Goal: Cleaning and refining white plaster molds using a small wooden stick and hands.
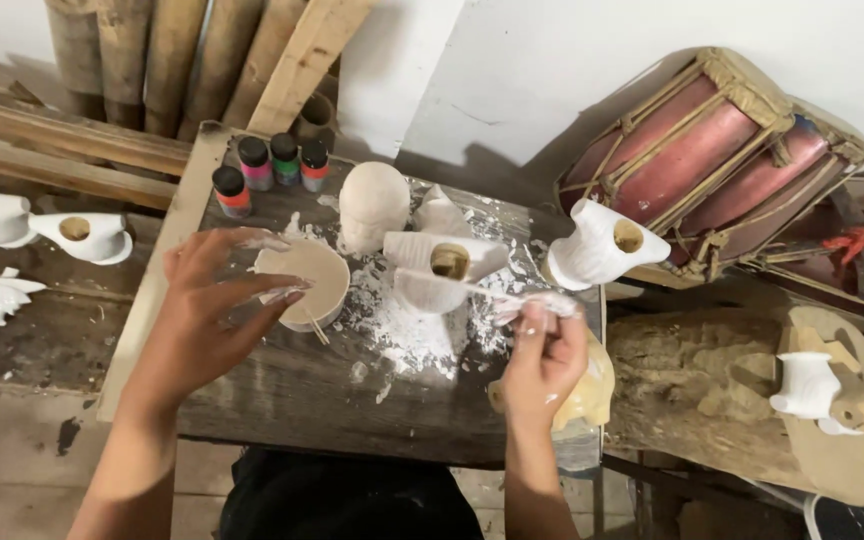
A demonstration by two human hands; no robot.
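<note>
Standing against a white wall (512, 70), a dark wooden worktable (292, 390) dusted with white powder (402, 335) carries 4 small paint bottles (272, 165) along its far edge, a rounded white carved figure (373, 205) and a hollow white figure (444, 268) at its middle. The left hand (207, 305) has its fingers closed around the rim of a pale round piece (307, 280), which rests on the tabletop just left of the powder. The right hand (544, 360) pinches a thin white-coated brush (482, 290) between thumb and fingers, its tip reaching towards the hollow figure. Another white figure (602, 245) sits at the table's right corner. Bamboo poles (167, 60) and planks lean behind; 3 white pieces (22, 245) lie on a lower bench at left. A rope-laced reddish drum (712, 150) leans at right above a rough log (692, 385). Pale tiles (12, 450) cover the floor.
</note>
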